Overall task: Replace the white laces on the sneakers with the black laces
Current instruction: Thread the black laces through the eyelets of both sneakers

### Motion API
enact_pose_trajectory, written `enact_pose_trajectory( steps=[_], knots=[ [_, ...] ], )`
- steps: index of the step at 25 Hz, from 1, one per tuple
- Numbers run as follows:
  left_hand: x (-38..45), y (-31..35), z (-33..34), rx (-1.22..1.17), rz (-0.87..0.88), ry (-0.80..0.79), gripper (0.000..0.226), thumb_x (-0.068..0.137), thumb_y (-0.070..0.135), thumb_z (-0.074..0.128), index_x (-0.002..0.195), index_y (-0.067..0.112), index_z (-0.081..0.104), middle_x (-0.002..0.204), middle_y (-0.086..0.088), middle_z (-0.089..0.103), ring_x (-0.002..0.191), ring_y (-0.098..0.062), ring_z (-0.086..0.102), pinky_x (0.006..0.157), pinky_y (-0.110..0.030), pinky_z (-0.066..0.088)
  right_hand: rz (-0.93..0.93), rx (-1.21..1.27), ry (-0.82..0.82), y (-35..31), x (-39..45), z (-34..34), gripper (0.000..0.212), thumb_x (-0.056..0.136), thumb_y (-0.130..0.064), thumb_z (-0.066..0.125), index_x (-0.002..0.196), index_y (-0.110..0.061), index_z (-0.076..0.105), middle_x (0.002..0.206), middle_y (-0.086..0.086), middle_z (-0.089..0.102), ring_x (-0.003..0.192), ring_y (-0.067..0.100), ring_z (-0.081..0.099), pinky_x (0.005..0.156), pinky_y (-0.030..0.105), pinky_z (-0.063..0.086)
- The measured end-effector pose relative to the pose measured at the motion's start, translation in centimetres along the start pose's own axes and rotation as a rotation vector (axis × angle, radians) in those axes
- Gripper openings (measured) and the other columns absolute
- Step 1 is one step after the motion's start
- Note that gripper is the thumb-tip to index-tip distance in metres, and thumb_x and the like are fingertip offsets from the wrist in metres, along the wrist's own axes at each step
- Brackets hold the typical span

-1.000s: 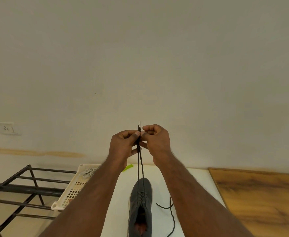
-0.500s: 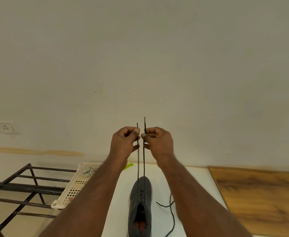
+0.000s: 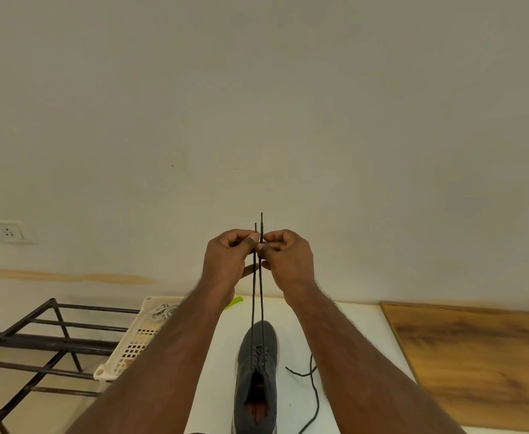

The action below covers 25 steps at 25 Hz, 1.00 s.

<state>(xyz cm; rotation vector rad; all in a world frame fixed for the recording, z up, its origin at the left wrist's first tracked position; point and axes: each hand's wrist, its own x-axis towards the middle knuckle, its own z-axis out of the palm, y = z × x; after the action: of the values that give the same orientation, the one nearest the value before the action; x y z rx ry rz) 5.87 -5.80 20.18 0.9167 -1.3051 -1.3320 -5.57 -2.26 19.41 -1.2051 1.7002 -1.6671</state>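
Left hand (image 3: 225,261) and right hand (image 3: 288,261) pinching black lace (image 3: 260,296) ends, now closer together.

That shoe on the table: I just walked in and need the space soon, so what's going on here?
A person is relacing a grey sneaker with a black lace. The left hand and right hand each pinch one end, holding both strands taut and raised above the shoe. A second black lace lies beside it; white laces sit in the basket.

A dark grey sneaker (image 3: 256,374) is lying at the lower centre of the frame, toe pointing up. Two taut black lace ends (image 3: 259,296) are rising from its eyelets. Another loose black lace (image 3: 314,389) is curling just right of it.
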Motion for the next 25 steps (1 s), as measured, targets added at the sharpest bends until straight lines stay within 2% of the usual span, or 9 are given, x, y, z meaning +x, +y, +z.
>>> enact_pose_trajectory(
  steps=[3, 5, 7, 12, 15, 18, 21, 23, 25],
  knots=[
    [-0.5, 0.7, 0.3, -0.041, -0.001, -0.006, 0.010, 0.094, 0.014, 0.065, 0.098, 0.012, 0.074, 0.096, -0.007, 0.074, 0.093, -0.019, 0.072, 0.073, -0.040, 0.062, -0.017, -0.005, -0.033, -0.6, -0.2, -0.2, 0.014, 0.085, -0.017, 0.078, 0.096, -0.018, 0.070, 0.084, 0.000, 0.076, 0.081, 0.015, 0.074, 0.079, 0.043, 0.062],
    [-0.5, 0.5, -0.7, -0.073, -0.019, 0.085, 0.010, 0.094, 0.012, 0.061, 0.100, 0.011, 0.069, 0.094, -0.007, 0.073, 0.077, -0.017, 0.072, 0.061, -0.029, 0.057, 0.011, 0.039, -0.030, 0.4, -0.6, -1.5, 0.016, 0.085, -0.013, 0.076, 0.096, -0.023, 0.070, 0.081, 0.001, 0.075, 0.076, 0.019, 0.074, 0.077, 0.044, 0.062],
    [-0.5, -1.6, -3.1, 0.094, -0.024, 0.186, 0.013, 0.093, 0.010, 0.056, 0.099, 0.016, 0.066, 0.089, -0.001, 0.073, 0.062, -0.012, 0.063, 0.051, -0.023, 0.045, 0.036, -0.097, -0.013, 3.3, -1.5, -3.5, 0.019, 0.087, -0.014, 0.072, 0.100, -0.027, 0.071, 0.080, -0.002, 0.073, 0.073, 0.021, 0.073, 0.078, 0.044, 0.062],
    [-3.2, -12.5, -7.3, 0.750, -0.208, 0.043, 0.011, 0.093, 0.032, 0.057, 0.088, 0.028, 0.066, 0.089, 0.001, 0.071, 0.086, -0.023, 0.066, 0.080, -0.036, 0.052, 0.305, -0.678, -0.320, 14.5, -6.4, -6.6, 0.018, 0.089, -0.018, 0.066, 0.105, -0.021, 0.073, 0.087, -0.004, 0.072, 0.072, 0.011, 0.066, 0.072, 0.029, 0.058],
    [-4.8, -16.9, -7.3, 0.909, -0.326, -0.077, 0.014, 0.096, 0.034, 0.049, 0.093, 0.039, 0.062, 0.101, 0.005, 0.071, 0.092, -0.017, 0.063, 0.086, -0.037, 0.050, 0.396, -0.735, -0.379, 19.0, -8.3, -6.2, 0.023, 0.089, -0.019, 0.066, 0.110, -0.019, 0.073, 0.097, -0.003, 0.073, 0.088, 0.012, 0.068, 0.087, 0.034, 0.057],
    [-5.3, -18.7, -6.4, 1.165, -0.284, -0.182, 0.023, 0.097, 0.038, 0.047, 0.113, 0.047, 0.061, 0.111, 0.021, 0.064, 0.109, -0.008, 0.056, 0.091, -0.036, 0.036, 0.401, -0.718, -0.393, 20.7, -8.2, -5.4, 0.022, 0.091, -0.021, 0.066, 0.112, -0.018, 0.072, 0.100, -0.003, 0.073, 0.091, 0.011, 0.067, 0.089, 0.030, 0.056],
    [-4.9, -19.9, -5.3, 1.060, -0.184, -0.315, 0.024, 0.095, 0.032, 0.057, 0.111, 0.046, 0.068, 0.111, 0.028, 0.060, 0.109, 0.003, 0.049, 0.101, -0.037, 0.035, 0.332, -0.705, -0.378, 21.1, -7.2, -4.6, 0.021, 0.094, -0.024, 0.065, 0.113, -0.019, 0.072, 0.108, -0.005, 0.072, 0.097, 0.008, 0.065, 0.090, 0.023, 0.051],
    [-4.6, -20.7, -5.0, 0.904, -0.179, -0.410, 0.025, 0.095, 0.020, 0.059, 0.109, 0.036, 0.073, 0.114, 0.017, 0.065, 0.106, -0.001, 0.054, 0.099, -0.023, 0.041, 0.277, -0.665, -0.337, 21.2, -6.4, -3.9, 0.018, 0.095, -0.021, 0.063, 0.109, -0.020, 0.073, 0.106, -0.007, 0.072, 0.094, 0.006, 0.064, 0.084, 0.017, 0.047],
    [-4.1, -21.3, -4.9, 0.865, -0.154, -0.457, 0.023, 0.095, 0.015, 0.059, 0.105, 0.030, 0.074, 0.105, 0.015, 0.064, 0.098, -0.001, 0.056, 0.084, -0.006, 0.037, 0.234, -0.621, -0.357, 21.3, -5.7, -2.8, 0.017, 0.095, -0.018, 0.061, 0.107, -0.021, 0.073, 0.104, -0.008, 0.072, 0.092, 0.005, 0.063, 0.079, 0.014, 0.045]
  ],
)
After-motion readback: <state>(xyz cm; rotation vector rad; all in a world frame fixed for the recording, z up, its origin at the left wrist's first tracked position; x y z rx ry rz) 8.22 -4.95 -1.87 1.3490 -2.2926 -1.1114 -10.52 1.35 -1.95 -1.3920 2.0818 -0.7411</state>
